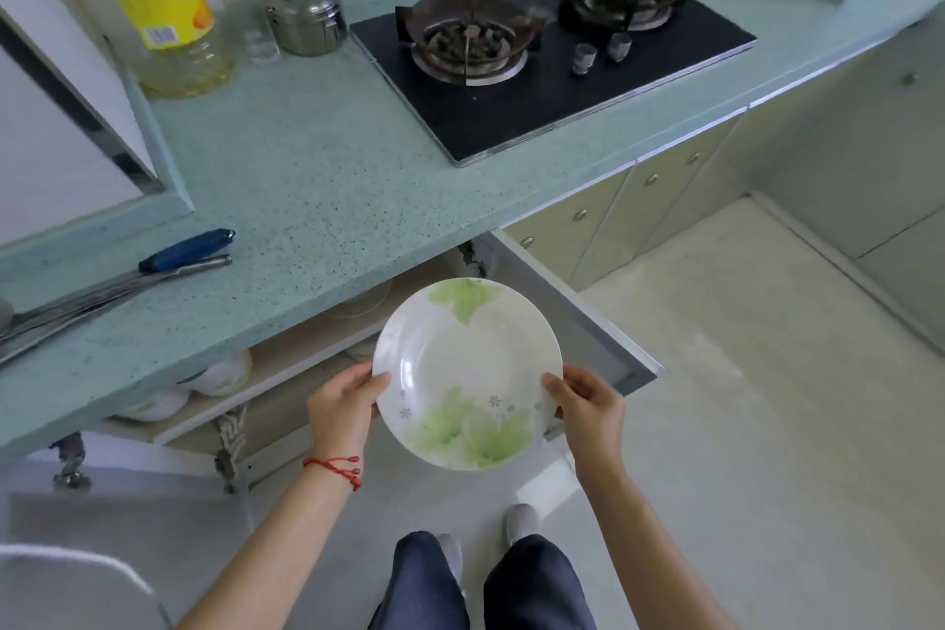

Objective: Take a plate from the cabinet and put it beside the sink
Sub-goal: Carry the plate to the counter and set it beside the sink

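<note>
I hold a white plate (pixel 468 371) with green leaf prints in front of me, face up, just below the counter edge. My left hand (pixel 341 404) grips its left rim and my right hand (pixel 588 402) grips its right rim. Behind the plate the cabinet (pixel 286 373) under the counter stands open, its door (pixel 578 317) swung out to the right. White bowls (pixel 220 373) rest on its shelf. No sink shows in this view.
The green speckled countertop (pixel 307 179) carries a blue-handled knife (pixel 184 251) with metal utensils at the left, an oil bottle (pixel 158 0), a steel canister (pixel 307 15) and a black gas stove (pixel 552 51). Pale floor (pixel 741 399) lies to the right.
</note>
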Tool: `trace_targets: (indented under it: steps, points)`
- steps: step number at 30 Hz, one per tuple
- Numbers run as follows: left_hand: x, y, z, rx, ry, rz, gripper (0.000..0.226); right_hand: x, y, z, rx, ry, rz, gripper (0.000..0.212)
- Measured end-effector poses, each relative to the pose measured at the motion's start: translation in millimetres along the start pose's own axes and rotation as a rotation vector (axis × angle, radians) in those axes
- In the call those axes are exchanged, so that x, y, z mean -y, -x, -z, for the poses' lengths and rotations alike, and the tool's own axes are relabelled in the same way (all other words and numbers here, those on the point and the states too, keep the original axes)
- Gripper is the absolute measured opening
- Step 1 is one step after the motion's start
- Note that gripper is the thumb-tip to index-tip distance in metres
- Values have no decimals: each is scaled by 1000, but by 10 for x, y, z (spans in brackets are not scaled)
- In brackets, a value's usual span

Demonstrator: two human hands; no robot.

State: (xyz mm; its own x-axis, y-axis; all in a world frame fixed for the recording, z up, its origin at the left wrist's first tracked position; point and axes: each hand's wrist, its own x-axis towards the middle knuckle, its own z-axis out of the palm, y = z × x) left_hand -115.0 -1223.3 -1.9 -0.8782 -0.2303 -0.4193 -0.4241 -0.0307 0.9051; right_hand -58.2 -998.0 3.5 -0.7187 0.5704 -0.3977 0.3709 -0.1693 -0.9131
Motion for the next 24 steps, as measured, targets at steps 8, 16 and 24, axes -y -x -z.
trace_targets:
  steps: [8,16,24]
  points:
    - [-131,46,-612,211,-109,-58,18,2,125,559,-216,-126,-19,14]
    - [-119,391,-1407,434,-164,-59,19,-18,272,1326,-438,-187,-25,19]
    - [26,907,-2212,618,-234,-58,19,-93,451,2176,-613,-230,-17,19]
